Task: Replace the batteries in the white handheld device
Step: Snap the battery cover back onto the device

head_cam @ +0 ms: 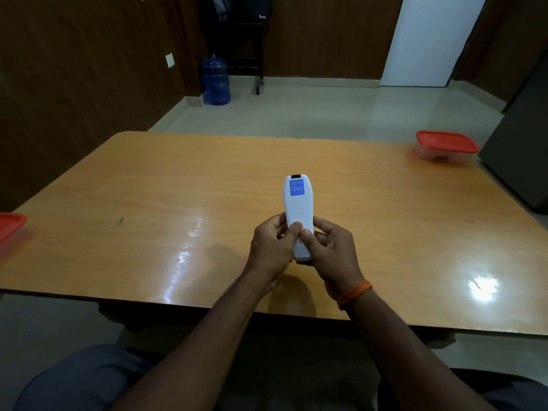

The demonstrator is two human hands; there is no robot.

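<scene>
The white handheld device (298,207) is held above the wooden table (148,209), back side up, with a blue label near its far end. My left hand (271,247) grips its lower left side, and my right hand (332,250) grips the lower right side. Both thumbs press side by side on the back cover near the lower half. The cover looks closed. No batteries are in view.
A clear box with a red lid (446,145) stands at the table's far right corner. Another red-lidded box (10,225) sits at the left edge. A blue water jug (216,81) stands on the floor beyond the table.
</scene>
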